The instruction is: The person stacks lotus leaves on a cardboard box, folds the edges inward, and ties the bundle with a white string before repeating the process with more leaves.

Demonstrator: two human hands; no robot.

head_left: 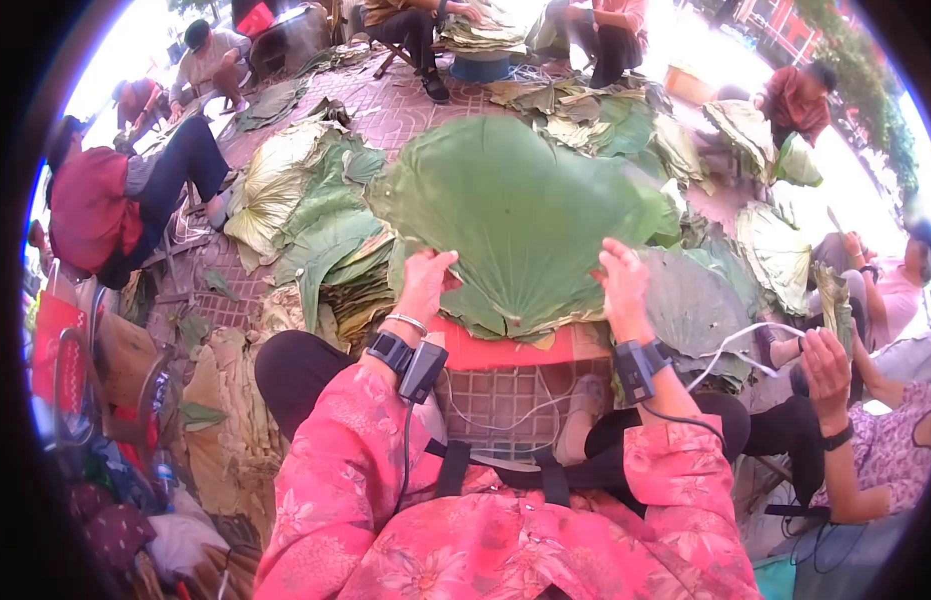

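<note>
A large green lotus leaf (pixel 515 205) spreads out in front of me, its veins fanning out from the near edge. My left hand (pixel 425 285) has its fingers curled at the leaf's left side, and my right hand (pixel 623 285) pinches at its right side. Under the leaf's near edge shows a red flat surface (pixel 475 347), between my knees. More leaf layers lie beneath, mostly hidden. Each of my wrists wears a dark strapped device, the left one (pixel 422 370) beside a bracelet.
Stacked lotus leaves (pixel 330 235) lie to the left, with more piles (pixel 625 125) beyond and a greyish leaf (pixel 695 300) at right. A co-worker's raised hand (pixel 825 375) is close on the right, near a white cord (pixel 730 345). Several people sit around. Bags and a chair stand left.
</note>
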